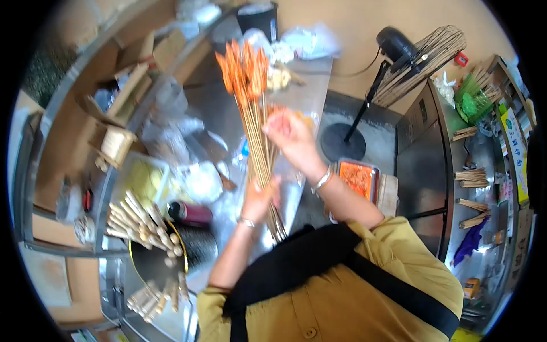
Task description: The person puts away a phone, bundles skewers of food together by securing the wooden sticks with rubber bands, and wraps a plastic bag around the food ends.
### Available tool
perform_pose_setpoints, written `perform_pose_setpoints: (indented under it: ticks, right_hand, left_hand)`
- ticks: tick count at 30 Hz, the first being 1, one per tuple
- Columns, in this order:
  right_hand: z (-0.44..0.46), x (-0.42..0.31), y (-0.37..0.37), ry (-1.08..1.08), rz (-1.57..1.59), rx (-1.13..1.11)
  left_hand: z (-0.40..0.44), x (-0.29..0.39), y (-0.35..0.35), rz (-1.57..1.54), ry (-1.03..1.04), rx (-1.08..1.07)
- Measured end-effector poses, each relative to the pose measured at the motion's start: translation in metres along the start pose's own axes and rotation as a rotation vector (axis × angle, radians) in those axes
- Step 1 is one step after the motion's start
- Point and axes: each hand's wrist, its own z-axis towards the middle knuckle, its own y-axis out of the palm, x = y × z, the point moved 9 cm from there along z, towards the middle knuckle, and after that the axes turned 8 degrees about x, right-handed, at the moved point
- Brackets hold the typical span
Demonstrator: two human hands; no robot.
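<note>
My left hand [261, 200] is closed around the lower part of a bundle of long wooden skewers [256, 139]. Orange-red pieces of food [244, 71] sit on the far ends, fanned out and pointing away from me. Close beside the sticks on their right, my right hand [289, 137] has its fingers curled together near the upper part of the bundle. It is slightly blurred, and whatever is between those fingertips cannot be made out. The steel worktop [310, 94] lies beneath both hands.
Left of the hands are a clear tub [151, 176], a dark red bottle [191, 212] and a round container [156, 265] with pale sticks. A standing fan [399, 48] and a tray of red food [358, 179] are on the right, before a steel cabinet [421, 154].
</note>
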Motion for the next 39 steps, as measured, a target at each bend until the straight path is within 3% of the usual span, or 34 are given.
perform_pose_setpoints:
  ticks: [3,6,13,15,18,29,33,39]
  right_hand:
    - [0.000,-0.005,0.003,-0.150,-0.070,0.011]
    - [-0.007,0.027,0.029,0.073,0.182,-0.060]
    - [-0.035,0.056,0.037,0.239,0.231,-0.046]
    - [-0.045,0.057,0.034,0.226,0.225,-0.027]
    - [-0.053,0.050,0.032,0.101,0.194,-0.033]
    - [-0.079,0.074,0.027,0.170,0.102,-0.101]
    - [-0.082,0.067,0.029,0.165,0.147,-0.092]
    - [-0.076,0.042,0.028,-0.043,0.081,-0.155]
  left_hand:
    - [0.018,0.016,-0.003,-0.081,0.065,0.013]
    - [0.028,0.009,-0.007,-0.103,0.142,0.014]
    - [0.028,-0.041,-0.005,0.028,0.163,0.043]
    - [0.026,-0.050,-0.005,0.035,0.139,0.051]
    - [0.021,-0.035,-0.004,0.064,0.387,0.076]
    - [0.000,-0.037,0.000,0.186,0.431,0.118]
    - [-0.006,-0.016,0.000,0.130,0.568,0.207]
    - [0.010,-0.027,0.006,0.270,0.567,0.094]
